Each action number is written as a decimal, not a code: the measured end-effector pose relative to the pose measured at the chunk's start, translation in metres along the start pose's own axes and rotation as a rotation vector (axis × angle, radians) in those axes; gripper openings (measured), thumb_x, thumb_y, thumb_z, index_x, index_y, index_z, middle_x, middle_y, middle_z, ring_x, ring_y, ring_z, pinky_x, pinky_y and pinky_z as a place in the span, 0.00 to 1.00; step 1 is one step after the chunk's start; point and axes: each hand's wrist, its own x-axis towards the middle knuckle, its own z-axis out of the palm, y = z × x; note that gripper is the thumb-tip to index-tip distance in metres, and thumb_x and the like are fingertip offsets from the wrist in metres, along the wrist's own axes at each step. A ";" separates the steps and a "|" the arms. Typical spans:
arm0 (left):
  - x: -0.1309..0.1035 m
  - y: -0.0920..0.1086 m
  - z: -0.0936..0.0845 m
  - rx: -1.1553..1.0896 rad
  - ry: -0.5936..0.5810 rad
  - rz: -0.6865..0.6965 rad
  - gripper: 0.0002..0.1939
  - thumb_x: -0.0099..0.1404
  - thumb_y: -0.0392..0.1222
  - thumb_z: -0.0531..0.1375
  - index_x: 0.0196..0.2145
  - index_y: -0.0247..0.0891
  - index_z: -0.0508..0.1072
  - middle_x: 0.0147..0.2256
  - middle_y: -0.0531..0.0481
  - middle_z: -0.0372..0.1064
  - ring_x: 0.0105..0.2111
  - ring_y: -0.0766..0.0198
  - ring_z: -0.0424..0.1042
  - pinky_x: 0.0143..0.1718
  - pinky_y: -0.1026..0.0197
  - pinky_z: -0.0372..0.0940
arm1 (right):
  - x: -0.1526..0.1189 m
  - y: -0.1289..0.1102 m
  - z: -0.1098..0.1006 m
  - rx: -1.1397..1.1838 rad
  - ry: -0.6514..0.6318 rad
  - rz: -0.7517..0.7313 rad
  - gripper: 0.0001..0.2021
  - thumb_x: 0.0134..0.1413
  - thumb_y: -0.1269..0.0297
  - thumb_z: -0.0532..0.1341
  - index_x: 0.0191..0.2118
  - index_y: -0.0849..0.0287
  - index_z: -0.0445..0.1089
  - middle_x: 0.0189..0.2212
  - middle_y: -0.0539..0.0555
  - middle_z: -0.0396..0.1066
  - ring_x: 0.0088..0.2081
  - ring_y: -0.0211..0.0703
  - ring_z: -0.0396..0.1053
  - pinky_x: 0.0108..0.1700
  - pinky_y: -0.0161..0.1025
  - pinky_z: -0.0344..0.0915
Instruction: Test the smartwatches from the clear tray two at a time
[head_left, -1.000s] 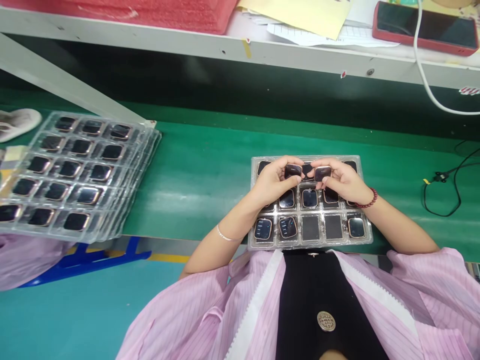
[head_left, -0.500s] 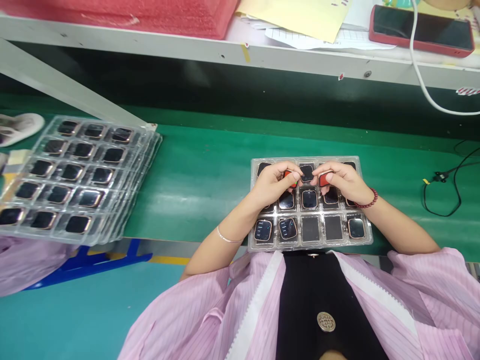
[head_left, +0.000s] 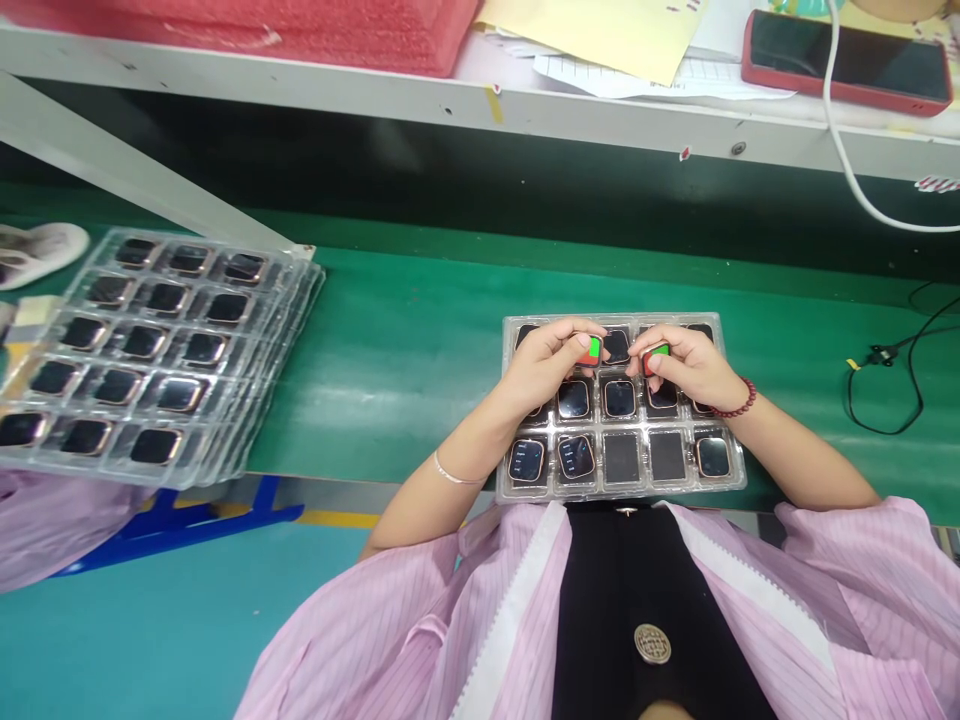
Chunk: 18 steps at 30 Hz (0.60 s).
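Observation:
My left hand [head_left: 559,352] is closed around a smartwatch [head_left: 592,351], thumb on its lit screen of red and green. In my right hand [head_left: 681,362] is a second smartwatch [head_left: 655,359], also showing red and green under the thumb. Both are held just above a clear plastic tray [head_left: 622,490] of square pockets. Dark-screened watches sit in most pockets, such as one watch [head_left: 619,398] between my hands. Two watches in the near row, including the near-left watch [head_left: 527,460], show small text. Two near-row pockets, one of them a bare pocket [head_left: 621,456], hold no watch.
To the left stands a stack of clear trays [head_left: 277,370] filled with watches. Above runs a white shelf edge [head_left: 337,95], carrying a red foam block [head_left: 300,30], papers [head_left: 600,35] and a red-cased phone [head_left: 847,60]. A black cable [head_left: 885,430] lies on the green bench at right.
Both watch screens have gone from mostly red to red with a green patch. My thumbs have shifted slightly on them; the tray has stayed in place.

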 end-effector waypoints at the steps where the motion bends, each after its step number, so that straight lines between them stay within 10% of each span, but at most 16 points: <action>1: 0.000 0.000 0.000 0.003 -0.008 0.006 0.22 0.67 0.59 0.66 0.46 0.37 0.78 0.39 0.45 0.80 0.37 0.62 0.79 0.36 0.63 0.75 | 0.000 0.000 0.000 0.003 0.001 -0.001 0.20 0.62 0.46 0.68 0.44 0.60 0.74 0.34 0.54 0.80 0.24 0.33 0.71 0.27 0.31 0.74; 18: 0.001 -0.003 0.002 0.036 -0.038 0.089 0.16 0.62 0.33 0.66 0.48 0.37 0.75 0.42 0.48 0.76 0.40 0.64 0.76 0.41 0.61 0.72 | 0.001 0.014 -0.005 -0.078 -0.041 -0.110 0.16 0.67 0.59 0.65 0.56 0.57 0.67 0.45 0.57 0.77 0.31 0.35 0.73 0.33 0.34 0.74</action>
